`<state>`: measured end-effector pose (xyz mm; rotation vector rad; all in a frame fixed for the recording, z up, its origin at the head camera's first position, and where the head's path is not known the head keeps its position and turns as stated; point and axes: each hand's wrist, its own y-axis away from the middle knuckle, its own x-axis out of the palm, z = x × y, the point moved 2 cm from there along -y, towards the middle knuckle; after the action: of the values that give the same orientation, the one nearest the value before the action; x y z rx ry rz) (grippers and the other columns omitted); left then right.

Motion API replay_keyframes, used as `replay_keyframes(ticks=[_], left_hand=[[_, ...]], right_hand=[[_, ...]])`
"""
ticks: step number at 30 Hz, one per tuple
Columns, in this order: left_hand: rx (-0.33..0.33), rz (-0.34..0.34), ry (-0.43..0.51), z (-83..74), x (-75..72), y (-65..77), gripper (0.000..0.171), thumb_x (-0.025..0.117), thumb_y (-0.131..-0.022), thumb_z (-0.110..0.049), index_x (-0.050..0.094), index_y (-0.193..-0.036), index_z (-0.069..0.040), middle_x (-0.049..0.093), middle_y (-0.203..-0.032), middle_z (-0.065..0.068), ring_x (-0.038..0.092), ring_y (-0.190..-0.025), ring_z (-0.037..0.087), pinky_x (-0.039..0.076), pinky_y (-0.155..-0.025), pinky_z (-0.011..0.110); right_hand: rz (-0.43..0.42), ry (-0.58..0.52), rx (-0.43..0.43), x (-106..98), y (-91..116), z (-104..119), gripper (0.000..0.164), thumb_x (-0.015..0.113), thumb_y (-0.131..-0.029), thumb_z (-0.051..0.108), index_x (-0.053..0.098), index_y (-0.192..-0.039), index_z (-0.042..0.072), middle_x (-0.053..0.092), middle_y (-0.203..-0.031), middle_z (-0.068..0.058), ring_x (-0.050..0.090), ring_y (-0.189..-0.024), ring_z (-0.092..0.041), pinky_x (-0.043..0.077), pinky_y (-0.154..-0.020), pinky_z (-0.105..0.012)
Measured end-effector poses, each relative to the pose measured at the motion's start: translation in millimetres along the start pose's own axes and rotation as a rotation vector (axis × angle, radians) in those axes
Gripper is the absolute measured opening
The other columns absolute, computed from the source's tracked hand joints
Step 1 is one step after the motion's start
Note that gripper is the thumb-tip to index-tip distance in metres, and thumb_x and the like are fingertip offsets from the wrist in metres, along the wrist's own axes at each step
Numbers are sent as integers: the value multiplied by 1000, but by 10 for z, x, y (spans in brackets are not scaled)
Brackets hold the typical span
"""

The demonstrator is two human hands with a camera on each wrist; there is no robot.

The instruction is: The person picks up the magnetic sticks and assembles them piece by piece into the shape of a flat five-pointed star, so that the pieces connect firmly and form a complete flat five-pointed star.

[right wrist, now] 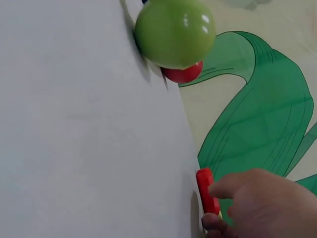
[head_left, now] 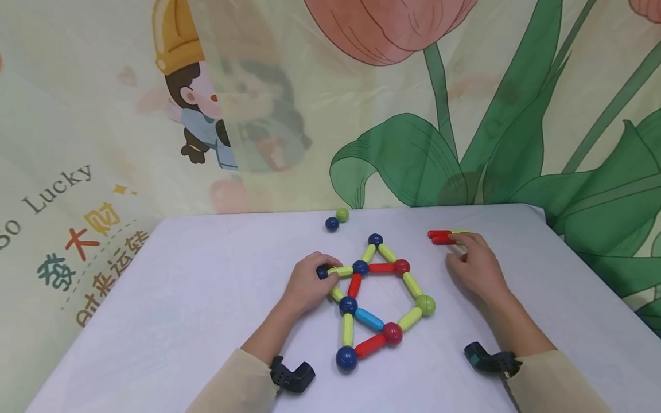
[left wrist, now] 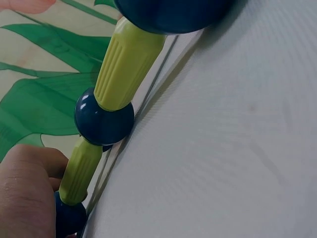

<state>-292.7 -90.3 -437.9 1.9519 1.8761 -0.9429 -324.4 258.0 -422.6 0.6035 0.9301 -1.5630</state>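
On the white table lies a flat frame of coloured magnetic rods and balls, with red, blue and yellow-green rods (head_left: 348, 330) joining dark blue, red and green balls (head_left: 426, 305). At its left corner my left hand (head_left: 306, 284) grips a dark blue ball (head_left: 322, 272), where two yellow-green rods meet. In the left wrist view, the fingers partly hide that corner. Toward the back right, my right hand (head_left: 477, 268) has its fingertips on a red rod (head_left: 441, 241), apart from the frame. Another red rod (head_left: 438, 233) and a yellow-green rod (head_left: 461, 231) lie beside it, partly covered.
A loose dark blue ball (head_left: 332, 224) and a loose green ball (head_left: 342, 215) sit near the table's back edge. Behind the table (head_left: 181, 321) hangs a printed cloth (head_left: 289, 189) with flowers and a cartoon figure. Each wrist wears a black camera band (head_left: 293, 376).
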Motion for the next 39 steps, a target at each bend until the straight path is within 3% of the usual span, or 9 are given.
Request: replay_keyframes(ticks=[5, 12, 19, 29, 34, 39], left_hand=[[-11, -15, 16, 3, -15, -1, 18, 67, -91, -16, 77, -106, -15, 70, -104, 2, 63, -100, 20, 55, -96, 38], [-8, 13, -9, 10, -17, 0, 20, 67, -92, -18, 77, -110, -16, 71, -107, 2, 63, -103, 21, 55, -96, 39], [-10, 35, -36, 27, -7, -11, 22, 68, -92, -21, 78, -112, -18, 74, -111, 1, 63, -107, 22, 53, -98, 42], [-10, 35, -23, 28, 5, -2, 22, 68, -93, -21, 78, -112, -18, 74, -111, 1, 63, -107, 22, 54, -96, 41], [-17, 40, -15, 22, 6, 2, 22, 68, -93, -21, 77, -113, -18, 74, -112, 2, 63, -107, 22, 54, -97, 42], [-39, 38, -23, 21, -1, 5, 22, 68, -93, -22, 77, -113, -19, 73, -113, 2, 62, -109, 23, 54, -98, 43]], right_hand=[[20, 122, -44, 29, -84, 8, 52, 58, -98, 10, 50, -147, -3, 48, -148, -30, 49, -133, -52, 45, -105, -67], [75, 186, -55, 54, -158, 29, 45, 68, -97, 10, 59, -138, -6, 51, -125, -29, 57, -113, -48, 55, -95, -61], [90, 130, -39, 58, -185, 3, 41, 73, -95, 14, 60, -130, -4, 56, -122, -28, 56, -111, -44, 56, -96, -59], [77, -90, -13, 48, -157, 28, 41, 63, -103, 22, 54, -136, 0, 62, -128, -26, 62, -109, -39, 60, -92, -50], [130, -143, 2, -4, -120, 61, 38, 63, -103, 24, 55, -132, 1, 65, -123, -24, 64, -104, -34, 56, -80, -30], [213, -127, -38, -27, -67, 127, 38, 70, -98, 22, 61, -128, 1, 64, -124, -24, 63, -107, -36, 57, -82, -33]])
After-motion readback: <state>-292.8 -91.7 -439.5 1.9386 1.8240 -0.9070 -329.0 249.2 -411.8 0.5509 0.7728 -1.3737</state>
